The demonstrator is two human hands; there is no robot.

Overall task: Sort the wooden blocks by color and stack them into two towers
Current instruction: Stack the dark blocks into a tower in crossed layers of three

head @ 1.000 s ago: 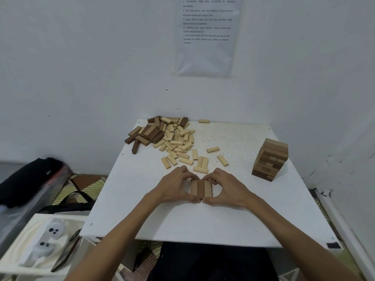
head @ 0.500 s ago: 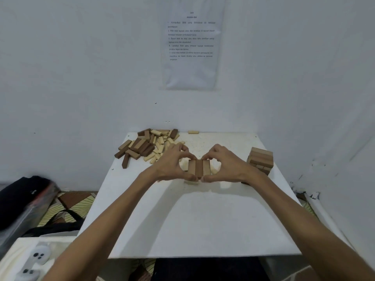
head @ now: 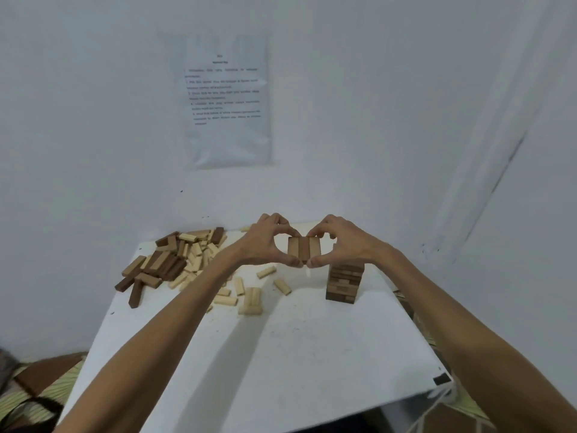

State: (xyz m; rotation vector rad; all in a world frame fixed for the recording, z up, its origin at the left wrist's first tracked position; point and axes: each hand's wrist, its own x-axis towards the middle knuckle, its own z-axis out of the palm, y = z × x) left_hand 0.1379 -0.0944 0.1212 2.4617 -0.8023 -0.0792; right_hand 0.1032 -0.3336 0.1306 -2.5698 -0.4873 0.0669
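Wooden blocks [head: 175, 260] scattered on white table [head: 281, 354], paper [head: 226, 101] on wall [head: 78, 120]

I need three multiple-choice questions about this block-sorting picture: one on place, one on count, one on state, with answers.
1. Where on the table does the brown tower stand? A) right side B) left side C) near edge
2. How many blocks are held up? A) one B) three C) five
3. This row is: A) lying on the table B) set on the tower C) pinched in the air between left hand and right hand
1 A, right of the loose pile; 2 B, three side by side; 3 C, it hangs above the table.
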